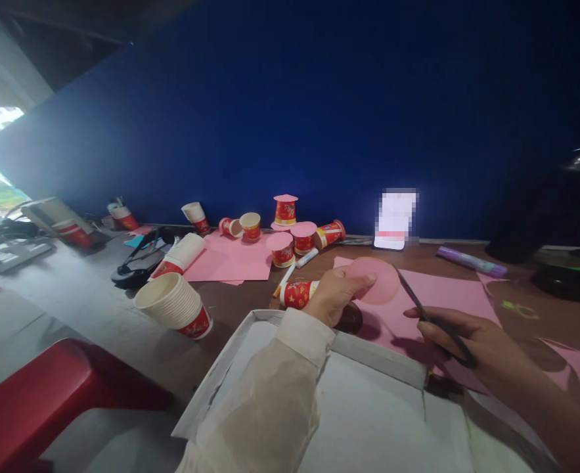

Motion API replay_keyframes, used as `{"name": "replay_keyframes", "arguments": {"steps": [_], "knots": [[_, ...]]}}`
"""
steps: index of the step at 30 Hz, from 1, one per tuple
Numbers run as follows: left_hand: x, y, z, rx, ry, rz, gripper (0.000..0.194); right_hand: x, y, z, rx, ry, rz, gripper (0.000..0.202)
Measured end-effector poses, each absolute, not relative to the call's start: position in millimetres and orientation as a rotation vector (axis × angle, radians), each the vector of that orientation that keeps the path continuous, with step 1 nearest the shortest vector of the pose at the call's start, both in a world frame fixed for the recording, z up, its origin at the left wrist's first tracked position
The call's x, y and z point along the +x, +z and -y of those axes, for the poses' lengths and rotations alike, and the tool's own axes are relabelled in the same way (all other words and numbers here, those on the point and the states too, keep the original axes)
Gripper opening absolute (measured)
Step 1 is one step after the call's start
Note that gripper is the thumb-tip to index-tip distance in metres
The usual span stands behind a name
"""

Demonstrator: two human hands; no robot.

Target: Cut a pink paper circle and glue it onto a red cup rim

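The left hand (333,294) has a narrow grip, thumb on the face of a round pink paper disc (379,282), which is held up over the surface (525,268). The right hand (460,332) has its grip closed around the handles of dark scissors (414,289); their blades reach the disc's right edge, though whether they touch it I cannot tell. Beneath lies a large pink sheet (450,295), and just beside the left hand a red cup (295,293) is on its side. In front of the person is an open white box (368,407). Farther back, red cups topped with pink discs (303,230) stand near a white marker (307,258). A lit phone (396,220) leans upright by the blue partition (339,118), with a purple tube (471,261) lying to its right. Well to the left, a tilted stack of paper cups (174,303) is near more pink paper (230,259) and a black headset (134,269).
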State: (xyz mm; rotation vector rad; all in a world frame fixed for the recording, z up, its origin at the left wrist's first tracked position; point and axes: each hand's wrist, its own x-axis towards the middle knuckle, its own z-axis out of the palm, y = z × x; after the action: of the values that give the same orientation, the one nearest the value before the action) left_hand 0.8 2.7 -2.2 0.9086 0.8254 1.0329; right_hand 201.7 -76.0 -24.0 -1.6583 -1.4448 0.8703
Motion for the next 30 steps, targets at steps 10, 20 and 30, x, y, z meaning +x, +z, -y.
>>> {"name": "replay_keyframes", "arguments": {"steps": [10,20,30], "knots": [[-1,-4,-2,0.943,0.993,-0.808,0.04,207,-27,76,-1.663,1.039,1.384,0.063],[-2,-4,-2,0.951,0.977,-0.824,0.043,204,-20,77,-1.678,1.05,1.374,0.059],[-2,-2,-2,0.952,0.988,-0.862,0.038,205,-16,77,-1.699,0.885,1.489,0.053]]}}
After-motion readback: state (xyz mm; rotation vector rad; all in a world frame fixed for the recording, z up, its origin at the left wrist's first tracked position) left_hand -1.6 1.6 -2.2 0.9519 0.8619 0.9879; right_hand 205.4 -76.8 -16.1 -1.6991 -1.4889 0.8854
